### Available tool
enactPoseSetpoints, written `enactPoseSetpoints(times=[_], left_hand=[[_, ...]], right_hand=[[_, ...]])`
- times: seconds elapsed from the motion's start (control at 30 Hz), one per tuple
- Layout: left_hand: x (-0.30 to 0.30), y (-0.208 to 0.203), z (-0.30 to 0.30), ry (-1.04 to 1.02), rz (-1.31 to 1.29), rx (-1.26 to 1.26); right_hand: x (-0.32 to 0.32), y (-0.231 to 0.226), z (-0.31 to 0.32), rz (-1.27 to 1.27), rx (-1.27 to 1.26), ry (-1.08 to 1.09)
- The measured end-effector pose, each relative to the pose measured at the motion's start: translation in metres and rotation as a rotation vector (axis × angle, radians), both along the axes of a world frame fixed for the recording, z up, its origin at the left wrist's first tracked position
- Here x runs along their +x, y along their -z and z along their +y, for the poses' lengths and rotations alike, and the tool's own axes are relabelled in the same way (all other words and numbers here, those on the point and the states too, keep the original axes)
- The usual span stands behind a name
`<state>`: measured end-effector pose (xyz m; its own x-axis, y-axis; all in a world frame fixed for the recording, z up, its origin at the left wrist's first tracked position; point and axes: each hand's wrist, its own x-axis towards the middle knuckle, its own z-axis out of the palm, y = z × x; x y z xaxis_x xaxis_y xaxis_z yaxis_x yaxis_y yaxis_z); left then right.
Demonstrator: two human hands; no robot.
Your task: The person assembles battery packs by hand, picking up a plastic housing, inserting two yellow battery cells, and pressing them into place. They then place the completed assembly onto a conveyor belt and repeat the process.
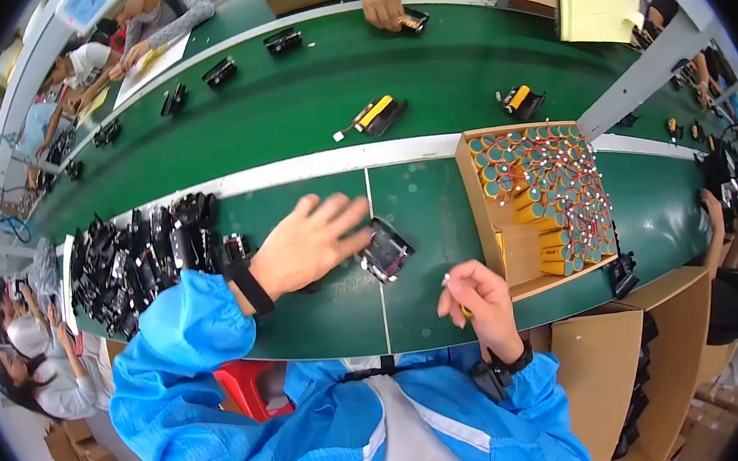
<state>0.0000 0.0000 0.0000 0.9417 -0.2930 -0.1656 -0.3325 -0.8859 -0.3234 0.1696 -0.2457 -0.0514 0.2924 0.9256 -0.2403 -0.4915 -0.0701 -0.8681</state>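
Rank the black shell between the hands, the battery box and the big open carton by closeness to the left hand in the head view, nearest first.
1. Shell, just right of the left hand.
2. Battery box, farther right.
3. Carton, lower right, farthest.

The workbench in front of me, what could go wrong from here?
The left hand is spread close beside the black casing, so a stray touch might shift it. The yellow item is mostly hidden in the right hand and could slip if the hold is loose. In the cardboard box, red wires tangle across the yellow batteries, so lifting one might snag others.
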Motion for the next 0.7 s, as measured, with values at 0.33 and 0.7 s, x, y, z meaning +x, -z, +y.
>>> enactPoseSetpoints(times=[0.33, 0.7], left_hand=[[0.030, 0.046, -0.083, -1.330, -0.285, -0.590], [0.001, 0.075, -0.080, -1.073, -0.417, -0.992]], right_hand=[[-0.021, 0.017, 0.065, -0.380, -0.086, 0.051], [-0.032, 0.019, 0.070, -0.668, -0.088, 0.110]])
